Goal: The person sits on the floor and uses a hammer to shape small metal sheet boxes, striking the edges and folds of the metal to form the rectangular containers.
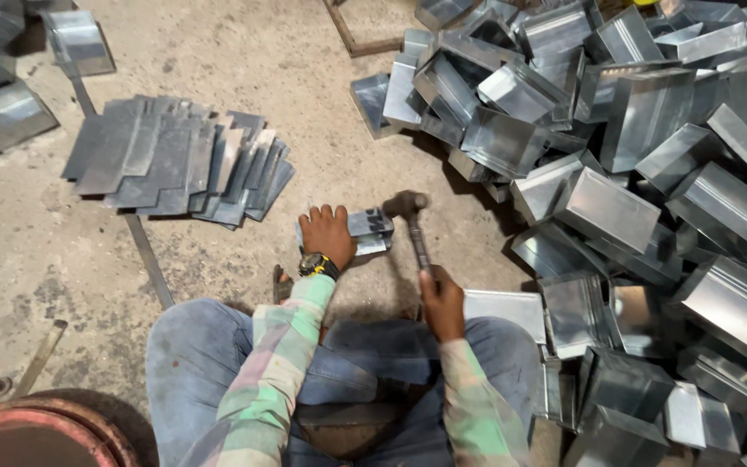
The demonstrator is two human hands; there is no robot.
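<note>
I sit on a concrete floor with my knees apart. My left hand, with a wristwatch on its wrist, presses down on a small folded sheet-metal piece lying on the floor in front of me. My right hand grips the handle of a hammer. The hammer's head is raised just above the right end of the metal piece.
A big heap of folded sheet-metal boxes fills the right side. Flat cut metal sheets are stacked at the left. A thin metal strip lies on the floor; a rusty round rim sits at bottom left.
</note>
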